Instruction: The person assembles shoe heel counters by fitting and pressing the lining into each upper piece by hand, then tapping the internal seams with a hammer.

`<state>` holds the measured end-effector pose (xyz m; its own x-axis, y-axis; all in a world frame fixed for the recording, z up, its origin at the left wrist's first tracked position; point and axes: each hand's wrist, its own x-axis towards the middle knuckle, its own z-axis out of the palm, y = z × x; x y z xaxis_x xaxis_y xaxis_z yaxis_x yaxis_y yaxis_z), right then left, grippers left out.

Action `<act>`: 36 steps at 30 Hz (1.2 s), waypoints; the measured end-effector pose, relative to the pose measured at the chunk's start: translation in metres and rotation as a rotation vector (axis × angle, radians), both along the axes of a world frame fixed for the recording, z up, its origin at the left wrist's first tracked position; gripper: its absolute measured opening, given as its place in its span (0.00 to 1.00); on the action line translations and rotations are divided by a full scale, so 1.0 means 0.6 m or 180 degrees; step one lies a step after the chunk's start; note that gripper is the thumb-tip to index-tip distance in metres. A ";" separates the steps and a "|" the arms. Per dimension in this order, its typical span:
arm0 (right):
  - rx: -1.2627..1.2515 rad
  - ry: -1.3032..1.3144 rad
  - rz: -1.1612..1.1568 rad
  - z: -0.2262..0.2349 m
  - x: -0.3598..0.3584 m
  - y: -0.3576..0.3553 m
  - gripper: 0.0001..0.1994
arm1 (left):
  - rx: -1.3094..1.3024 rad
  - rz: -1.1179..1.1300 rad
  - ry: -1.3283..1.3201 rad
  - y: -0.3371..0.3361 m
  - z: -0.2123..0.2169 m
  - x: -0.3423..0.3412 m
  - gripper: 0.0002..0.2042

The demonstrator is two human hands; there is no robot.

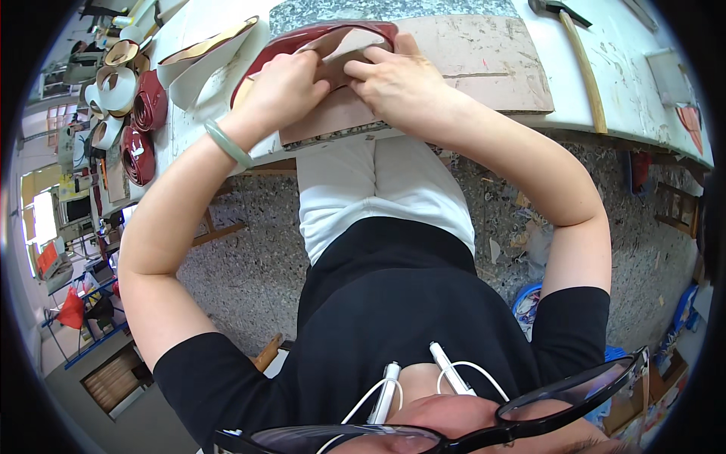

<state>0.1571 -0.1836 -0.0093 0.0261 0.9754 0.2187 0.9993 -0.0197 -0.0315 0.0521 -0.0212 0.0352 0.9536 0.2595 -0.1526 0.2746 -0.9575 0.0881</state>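
A glossy dark red leather strip (302,36) with a pale beige backing curves in a loop over a worn pinkish-brown board (499,60). My left hand (281,89) is closed on the near side of the strip, its fingers curled against the beige backing. At the strip's right end my right hand (397,79) is closed too, fingers bent in on the backing with the thumb side toward my left hand. The two hands are close together but apart. My fingers partly hide the strip's inner edge. A green bangle sits on my left wrist.
Right of the board lies a hammer (581,68) with a wooden handle. A pale strip (203,72) stands curved to the left, beside rolled red strips (150,98) and white rolls (117,85). Behind the board is a speckled grey slab (454,7). A blue basket (523,303) stands on the floor.
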 end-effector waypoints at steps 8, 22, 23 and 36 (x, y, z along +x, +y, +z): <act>-0.0094 -0.0001 -0.0035 0.011 -0.005 0.019 0.12 | -0.0034 0.0116 0.0201 -0.008 0.006 0.001 0.13; 0.0628 0.6109 -0.0207 0.031 0.025 -0.065 0.17 | -0.1648 -0.0148 -0.3081 0.011 0.195 0.053 0.20; 0.0453 0.6125 -0.0609 -0.001 0.038 -0.075 0.16 | -0.1735 -0.0240 -0.3195 -0.011 0.172 0.057 0.19; -0.0592 0.0186 0.0109 0.049 0.017 -0.037 0.07 | -0.0490 -0.0538 -0.0477 -0.073 -0.003 -0.029 0.16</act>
<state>0.1675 -0.2060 0.0200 -0.0004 0.9994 0.0337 0.9961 0.0034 -0.0884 0.0347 -0.0651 0.0332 0.9963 0.0793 -0.0316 0.0849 -0.9609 0.2637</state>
